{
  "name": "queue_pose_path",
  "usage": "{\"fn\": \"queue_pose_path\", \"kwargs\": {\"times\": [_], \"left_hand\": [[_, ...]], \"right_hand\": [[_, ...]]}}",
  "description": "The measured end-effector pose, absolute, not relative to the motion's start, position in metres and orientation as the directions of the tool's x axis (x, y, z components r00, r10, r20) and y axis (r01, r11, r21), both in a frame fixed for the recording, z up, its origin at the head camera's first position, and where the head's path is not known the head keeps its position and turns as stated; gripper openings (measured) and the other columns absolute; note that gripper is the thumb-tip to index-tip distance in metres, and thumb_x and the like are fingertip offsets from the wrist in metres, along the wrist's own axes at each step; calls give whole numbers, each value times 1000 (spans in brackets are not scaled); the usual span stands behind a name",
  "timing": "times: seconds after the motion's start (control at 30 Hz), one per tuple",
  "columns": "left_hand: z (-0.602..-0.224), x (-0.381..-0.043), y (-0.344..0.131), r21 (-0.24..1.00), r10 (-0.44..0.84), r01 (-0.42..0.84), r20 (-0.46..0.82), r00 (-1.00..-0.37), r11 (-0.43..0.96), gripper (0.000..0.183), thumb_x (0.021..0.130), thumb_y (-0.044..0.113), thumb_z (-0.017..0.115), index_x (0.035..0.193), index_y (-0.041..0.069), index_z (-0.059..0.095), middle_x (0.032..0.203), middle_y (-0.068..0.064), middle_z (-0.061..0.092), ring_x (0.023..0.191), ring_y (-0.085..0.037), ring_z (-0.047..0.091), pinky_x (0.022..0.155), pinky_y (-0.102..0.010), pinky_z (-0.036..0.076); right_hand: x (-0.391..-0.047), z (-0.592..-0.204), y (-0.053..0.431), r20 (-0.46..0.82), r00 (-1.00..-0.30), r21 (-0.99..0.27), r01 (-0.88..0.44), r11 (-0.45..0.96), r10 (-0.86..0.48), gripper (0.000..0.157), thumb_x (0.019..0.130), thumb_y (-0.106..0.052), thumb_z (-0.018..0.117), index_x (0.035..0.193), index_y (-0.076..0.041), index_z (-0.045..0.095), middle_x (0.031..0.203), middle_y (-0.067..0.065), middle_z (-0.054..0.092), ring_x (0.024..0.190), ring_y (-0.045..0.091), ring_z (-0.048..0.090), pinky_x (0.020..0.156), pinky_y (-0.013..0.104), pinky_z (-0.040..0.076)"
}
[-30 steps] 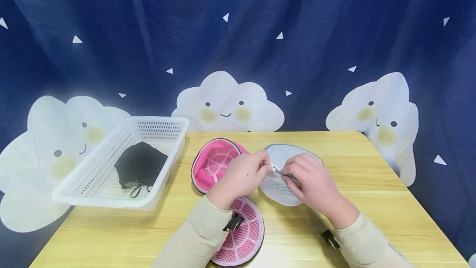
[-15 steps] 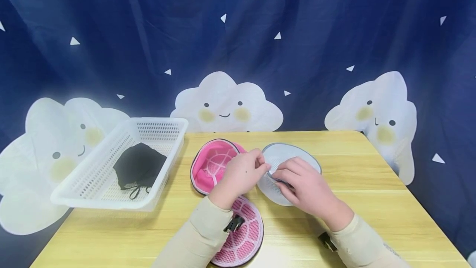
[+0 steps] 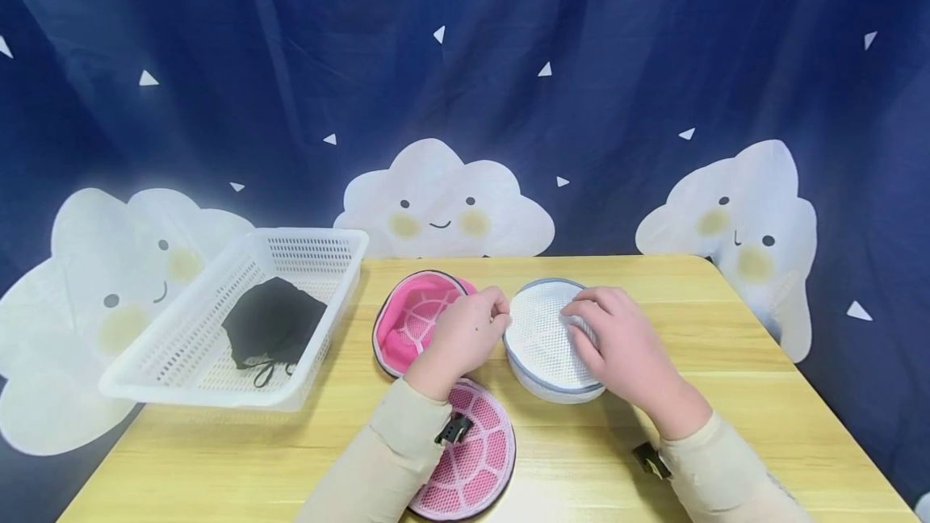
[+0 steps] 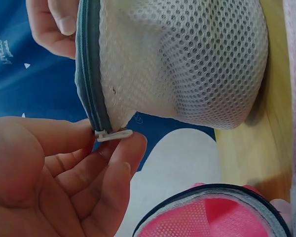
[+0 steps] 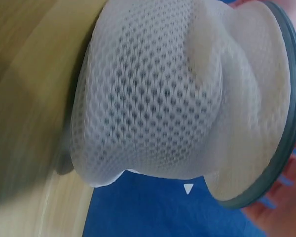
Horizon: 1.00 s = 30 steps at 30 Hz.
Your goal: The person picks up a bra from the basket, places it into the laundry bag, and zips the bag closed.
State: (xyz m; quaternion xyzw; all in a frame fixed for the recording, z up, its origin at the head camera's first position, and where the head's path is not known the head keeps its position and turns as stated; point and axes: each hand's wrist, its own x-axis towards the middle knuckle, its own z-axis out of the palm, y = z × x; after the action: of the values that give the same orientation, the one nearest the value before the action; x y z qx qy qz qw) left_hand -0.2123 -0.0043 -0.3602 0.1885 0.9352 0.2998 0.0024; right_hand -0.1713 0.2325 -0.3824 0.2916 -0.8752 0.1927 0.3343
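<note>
- left fingers (image 4: 132, 149) are pinching the zipper pull (image 4: 117, 135)
- right fingers (image 3: 592, 311) are curving loosely over the mesh bag (image 4: 212, 64), no visible grip — I'd be bracing its rim (image 4: 90, 74)

Glare whitens the bright tabletop (image 3: 541, 495) near me; the right wrist view blurs my fingers (image 5: 260, 213).
</note>
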Motion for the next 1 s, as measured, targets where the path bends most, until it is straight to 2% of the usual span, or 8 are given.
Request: {"fn": "queue_pose_path", "kwargs": {"times": [0.1,0.2,0.37,0.53,0.7,1.0], "left_hand": [[-362,-214,-3,547,350,340,91,-932,765,4,100,22,63,103,20,62,91,6,66,75,-14,58,70,-32,49],[-364,-215,-3,539,346,328,71,-935,776,11,100,24,64,110,20,64,103,5,69,83,-14,60,77,-35,50],[-366,-217,-2,525,361,338,61,-930,781,26,98,29,66,122,19,65,117,4,70,103,-16,65,89,-41,52],[-365,-214,-2,514,393,355,38,-919,781,42,97,32,68,137,18,61,131,2,65,116,-17,62,98,-43,49],[-365,-212,-1,482,455,411,28,-890,774,55,98,31,67,148,16,52,147,0,55,137,-20,48,110,-44,40],[-372,-213,1,447,491,446,17,-871,775,60,99,31,66,153,14,45,152,-2,49,141,-21,43,113,-42,36]], "right_hand": [[-171,-383,235,657,-667,-164,-581,797,-350,15,88,-13,65,102,-10,69,110,9,62,103,35,56,95,47,43],[-170,-384,236,614,-715,-189,-544,818,-334,15,89,-13,64,104,-11,68,112,10,61,106,36,56,97,48,42],[-171,-385,238,591,-745,-216,-516,829,-309,16,92,-13,62,106,-9,68,113,11,61,107,38,56,97,51,43],[-173,-387,242,568,-773,-227,-477,849,-283,17,94,-12,60,108,-7,68,113,12,62,106,38,57,94,52,45],[-173,-388,246,522,-812,-240,-433,869,-260,19,96,-12,58,112,-7,66,112,11,61,106,37,58,90,53,48],[-176,-392,249,479,-845,-248,-392,886,-240,21,96,-13,58,114,-7,66,112,10,62,108,35,58,90,53,49]]}}
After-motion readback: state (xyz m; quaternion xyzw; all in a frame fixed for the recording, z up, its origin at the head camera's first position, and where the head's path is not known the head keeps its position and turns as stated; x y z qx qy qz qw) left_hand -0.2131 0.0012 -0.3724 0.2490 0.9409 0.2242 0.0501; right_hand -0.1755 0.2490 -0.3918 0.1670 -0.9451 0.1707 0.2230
